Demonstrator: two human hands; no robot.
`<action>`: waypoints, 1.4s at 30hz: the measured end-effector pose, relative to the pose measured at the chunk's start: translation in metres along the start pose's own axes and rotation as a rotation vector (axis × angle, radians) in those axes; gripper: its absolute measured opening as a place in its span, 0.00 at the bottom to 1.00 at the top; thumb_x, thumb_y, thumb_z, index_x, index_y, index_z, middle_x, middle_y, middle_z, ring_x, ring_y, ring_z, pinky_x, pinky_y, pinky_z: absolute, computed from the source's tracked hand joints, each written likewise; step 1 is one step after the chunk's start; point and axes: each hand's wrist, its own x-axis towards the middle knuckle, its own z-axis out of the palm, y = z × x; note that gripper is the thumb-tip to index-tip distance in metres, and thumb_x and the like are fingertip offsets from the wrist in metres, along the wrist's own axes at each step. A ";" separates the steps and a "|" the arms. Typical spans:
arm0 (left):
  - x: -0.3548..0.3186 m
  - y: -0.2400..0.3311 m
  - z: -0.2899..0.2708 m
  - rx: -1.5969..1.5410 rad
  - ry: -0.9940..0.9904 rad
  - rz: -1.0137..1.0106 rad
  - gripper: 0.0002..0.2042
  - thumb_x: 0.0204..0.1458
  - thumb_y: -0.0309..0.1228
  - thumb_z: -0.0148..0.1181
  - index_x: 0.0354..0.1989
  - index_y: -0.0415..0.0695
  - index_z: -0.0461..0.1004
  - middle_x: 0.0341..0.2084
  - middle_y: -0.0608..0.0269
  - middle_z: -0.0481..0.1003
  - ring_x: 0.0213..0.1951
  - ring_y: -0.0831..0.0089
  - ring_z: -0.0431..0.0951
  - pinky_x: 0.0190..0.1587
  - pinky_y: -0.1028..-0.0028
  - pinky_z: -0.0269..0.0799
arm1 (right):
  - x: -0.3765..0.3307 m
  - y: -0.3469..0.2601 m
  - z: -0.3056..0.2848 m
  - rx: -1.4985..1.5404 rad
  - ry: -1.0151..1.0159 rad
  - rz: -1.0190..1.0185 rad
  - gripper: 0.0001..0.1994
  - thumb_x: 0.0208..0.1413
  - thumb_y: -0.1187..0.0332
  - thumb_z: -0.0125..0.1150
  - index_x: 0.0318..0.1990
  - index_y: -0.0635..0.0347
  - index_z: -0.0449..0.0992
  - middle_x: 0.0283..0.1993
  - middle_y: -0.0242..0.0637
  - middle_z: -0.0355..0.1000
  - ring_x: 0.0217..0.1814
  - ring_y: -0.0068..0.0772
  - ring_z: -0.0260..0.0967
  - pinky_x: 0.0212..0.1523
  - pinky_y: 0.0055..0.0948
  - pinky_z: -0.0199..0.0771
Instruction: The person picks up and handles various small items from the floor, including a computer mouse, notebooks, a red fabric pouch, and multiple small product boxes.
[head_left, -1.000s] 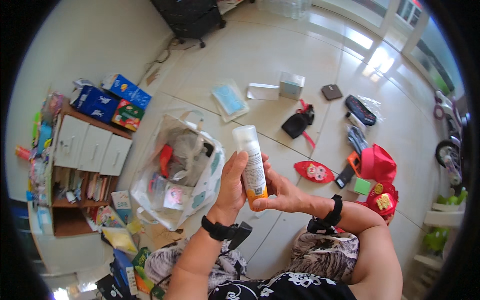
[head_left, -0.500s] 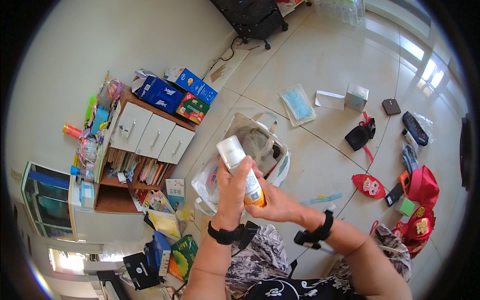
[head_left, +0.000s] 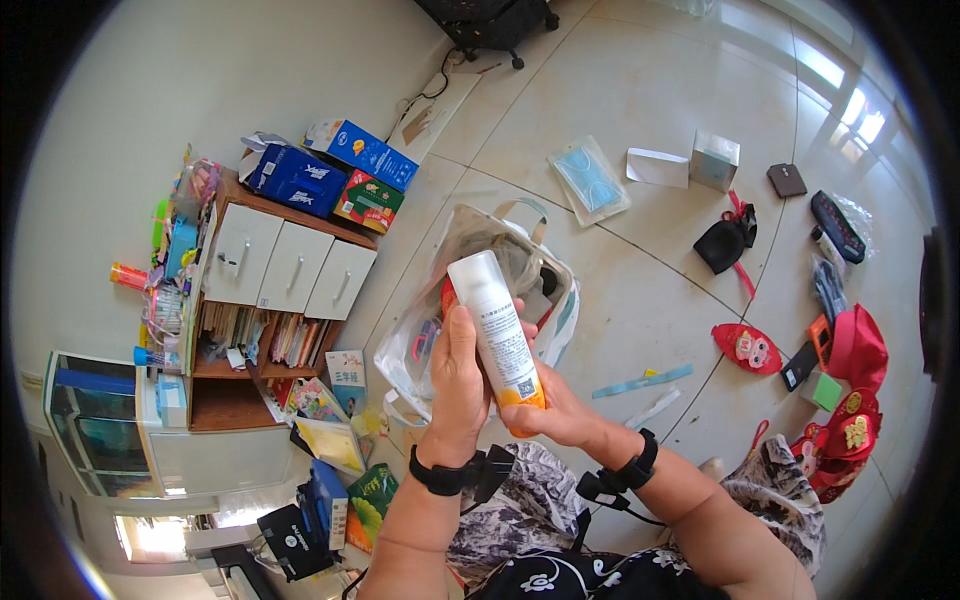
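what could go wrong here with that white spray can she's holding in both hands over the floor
The white cylindrical spray can with an orange base is held only near its lower end by the left hand and right hand, so it could tip or slip. It would likely drop onto the clear plastic bag below or the tiled floor beside it.

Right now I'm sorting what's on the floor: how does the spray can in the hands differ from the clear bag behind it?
The spray can is rigid, opaque white with an orange base; the clear bag is soft and see-through. The spray can is held off the floor by the left hand and right hand; the clear bag lies on the tiles, stuffed with items.
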 end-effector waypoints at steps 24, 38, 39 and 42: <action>0.018 -0.035 -0.003 -0.080 -0.026 -0.176 0.25 0.45 0.23 0.65 0.51 0.39 0.61 0.29 0.61 0.73 0.29 0.73 0.77 0.35 0.73 0.75 | -0.009 0.009 -0.032 0.388 -0.203 0.458 0.18 0.47 0.69 0.63 0.44 0.62 0.65 0.29 0.41 0.71 0.22 0.37 0.71 0.22 0.29 0.68; 0.035 -0.001 -0.032 -0.380 0.174 0.058 0.22 0.61 0.53 0.47 0.43 0.44 0.70 0.28 0.62 0.74 0.30 0.70 0.76 0.34 0.70 0.76 | -0.014 -0.002 -0.022 0.211 -0.305 0.386 0.21 0.52 0.58 0.63 0.47 0.62 0.66 0.31 0.32 0.69 0.28 0.23 0.70 0.28 0.24 0.72; 0.031 -0.005 -0.022 -0.395 0.128 -0.010 0.22 0.61 0.52 0.47 0.44 0.44 0.70 0.28 0.62 0.74 0.30 0.70 0.76 0.34 0.69 0.76 | -0.017 0.003 -0.026 0.338 -0.326 0.385 0.24 0.56 0.51 0.61 0.48 0.62 0.67 0.32 0.33 0.69 0.29 0.24 0.70 0.30 0.25 0.72; 0.013 -0.009 -0.001 -0.113 -0.023 -0.084 0.23 0.61 0.53 0.47 0.45 0.42 0.69 0.30 0.60 0.74 0.31 0.70 0.76 0.35 0.70 0.76 | -0.009 0.003 -0.015 0.266 -0.122 0.231 0.30 0.59 0.39 0.50 0.47 0.62 0.67 0.33 0.34 0.70 0.30 0.25 0.70 0.32 0.25 0.73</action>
